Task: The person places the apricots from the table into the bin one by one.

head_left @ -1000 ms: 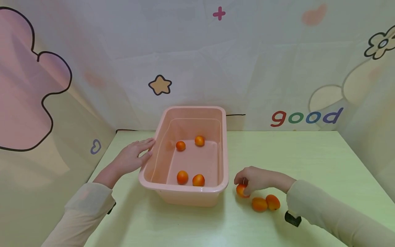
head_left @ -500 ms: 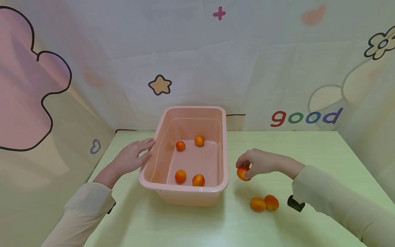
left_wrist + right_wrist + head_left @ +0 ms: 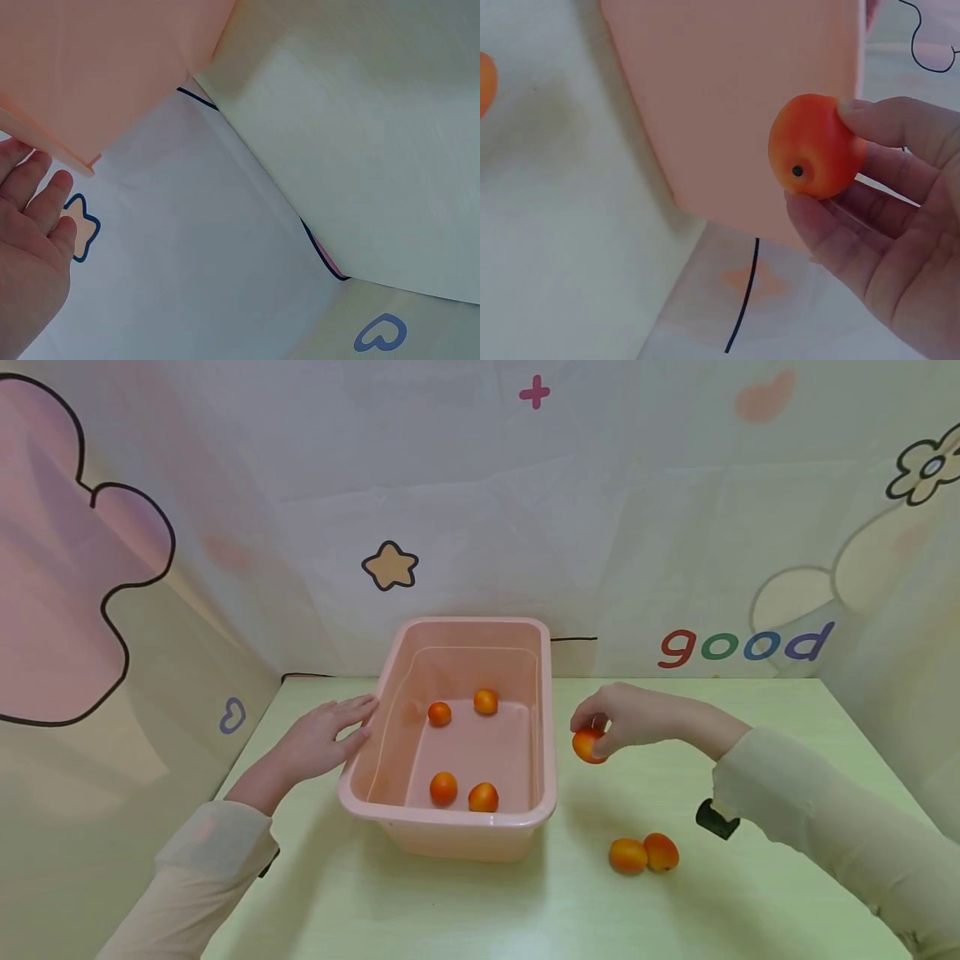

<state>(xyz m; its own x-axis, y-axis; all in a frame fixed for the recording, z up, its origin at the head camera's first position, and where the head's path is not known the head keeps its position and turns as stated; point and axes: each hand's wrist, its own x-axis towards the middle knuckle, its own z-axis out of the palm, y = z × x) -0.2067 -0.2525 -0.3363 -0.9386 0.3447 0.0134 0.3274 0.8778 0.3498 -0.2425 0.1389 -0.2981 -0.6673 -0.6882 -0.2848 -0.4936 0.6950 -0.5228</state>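
In the head view my right hand [image 3: 633,720] holds a small orange-red fruit [image 3: 587,747] above the table, just right of the pink plastic basin [image 3: 467,842]. The right wrist view shows that fruit [image 3: 810,142] pinched between thumb and fingertips, a dark dot on its skin. My left hand [image 3: 318,743] lies against the basin's left rim with fingers extended; the left wrist view has its fingers at the rim's underside. Several similar fruits lie in the basin, two toward the back and two toward the front, one of them a front fruit [image 3: 443,788].
Two more orange fruits [image 3: 628,856] touch each other on the pale green table [image 3: 742,760], right of the basin. A printed cloth wall [image 3: 480,510] stands close behind the basin, and side cloths flank the table.
My right hand has lifted the fruit off the table and moved it away from me, alongside the basin. The left hand stays at the rim.
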